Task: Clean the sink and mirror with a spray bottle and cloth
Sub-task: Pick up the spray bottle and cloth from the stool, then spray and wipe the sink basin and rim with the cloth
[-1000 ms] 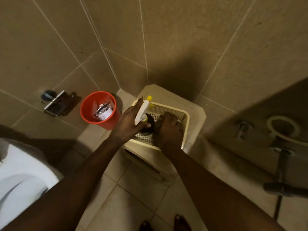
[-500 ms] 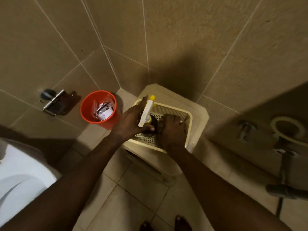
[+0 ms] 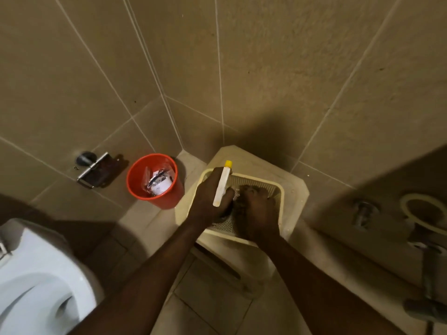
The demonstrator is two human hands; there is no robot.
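Over the basket (image 3: 280, 197), left hand (image 3: 208, 201) grips spray bottle (image 3: 222, 187).

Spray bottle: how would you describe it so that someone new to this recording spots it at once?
Start at the corner where the tiled walls meet; below it a cream stool carries a cream basket. Over the basket, the left hand grips the spray bottle. Its white head and yellow nozzle tip set it apart from the red bin alongside.
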